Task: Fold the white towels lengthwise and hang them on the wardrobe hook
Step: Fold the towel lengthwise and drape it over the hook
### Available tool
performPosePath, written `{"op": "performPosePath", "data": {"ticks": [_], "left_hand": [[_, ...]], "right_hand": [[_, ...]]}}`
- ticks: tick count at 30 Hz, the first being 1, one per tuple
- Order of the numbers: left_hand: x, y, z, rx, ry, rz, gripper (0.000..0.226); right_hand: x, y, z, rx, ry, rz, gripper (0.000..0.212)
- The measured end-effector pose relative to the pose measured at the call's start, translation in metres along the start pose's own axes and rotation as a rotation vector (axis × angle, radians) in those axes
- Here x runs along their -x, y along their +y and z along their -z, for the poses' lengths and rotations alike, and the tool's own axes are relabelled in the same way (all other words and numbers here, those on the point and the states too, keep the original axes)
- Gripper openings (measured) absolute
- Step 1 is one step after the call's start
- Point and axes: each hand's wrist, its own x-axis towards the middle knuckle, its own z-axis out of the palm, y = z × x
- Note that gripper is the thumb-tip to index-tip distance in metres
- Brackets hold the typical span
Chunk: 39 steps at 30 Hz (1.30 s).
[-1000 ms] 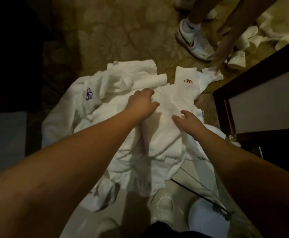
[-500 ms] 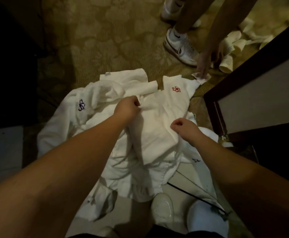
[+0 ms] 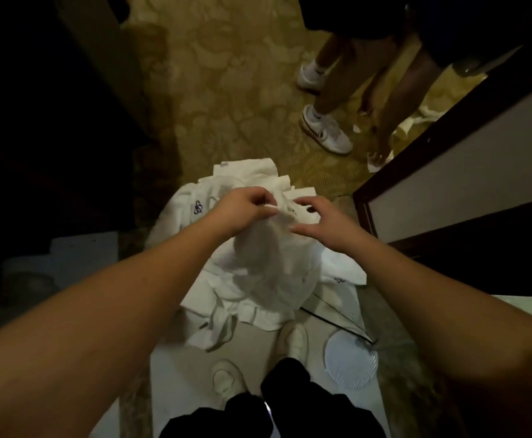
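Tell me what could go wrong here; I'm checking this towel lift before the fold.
1. The lifted towel hangs bunched from the left hand and right hand, so a lengthwise fold may come out crooked.
2. Its lower end lies among the towel pile, which might drag along.
3. A black cable by the feet could snag.

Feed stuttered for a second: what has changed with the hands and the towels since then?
Both hands lifted one white towel off the pile: the left hand pinches its top edge, and the right hand has come up beside it, fingers spread at the edge. The towel now hangs bunched. The towel pile stays on the floor.
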Motion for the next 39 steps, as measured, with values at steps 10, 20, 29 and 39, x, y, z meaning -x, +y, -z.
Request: {"op": "performPosePath", "data": {"ticks": [10, 20, 29, 39], "left_hand": [[0.164, 0.136, 0.108, 0.3, -0.001, -0.017, 0.017], [0.196, -0.03, 0.072, 0.296, 0.191, 0.405, 0.021], [0.104, -0.207, -0.001, 0.062, 0.193, 0.504, 0.011], [-0.017, -0.353, -0.031, -0.406, 0.157, 0.404, 0.059]], "right_hand": [[0.098, -0.188, 0.039, 0.272, -0.337, 0.104, 0.081], [0.079, -0.093, -0.058, 0.446, -0.394, -0.137, 0.07], [-0.01, 0.014, -0.178, 0.609, -0.413, -0.05, 0.071], [-0.14, 0.067, -0.268, 0.713, -0.252, 0.216, 0.076]]}}
